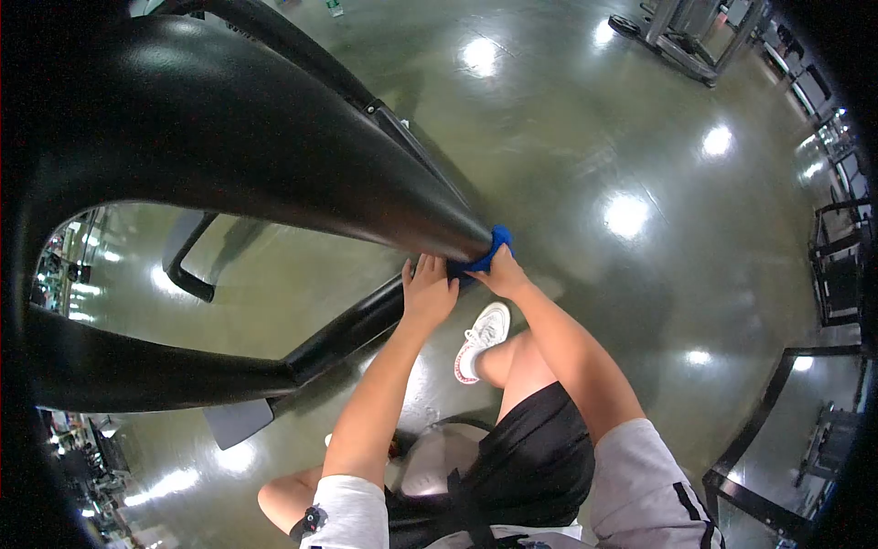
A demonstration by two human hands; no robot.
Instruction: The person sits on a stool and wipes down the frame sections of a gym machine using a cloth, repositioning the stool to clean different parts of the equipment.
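Blue cloth (501,240) wraps part of the tapered end of a big black frame (274,146), just where the frame's thick upper tube comes down to meet its lower bar (343,325). My right hand (499,273) is clamped on the cloth, thumb up along its edge, the other fingers mostly hidden from me beneath. My left hand (430,291) is right beside it, fingers a little apart and laid on the black frame near the joint, its thumb close to the cloth; I cannot tell whether that thumb touches it.

Both my arms reach forward and down, out of white sleeves (631,485), the right one with black stripes. Below them are my black shorts (540,448) and a white shoe (485,334), planted on the shiny green-grey floor (585,311) near my hands. A grey plate (240,423) juts from under the frame on my left. Well apart from me, another machine (686,41) stands at the upper right, and a black-edged panel (777,403) is at the lower right.
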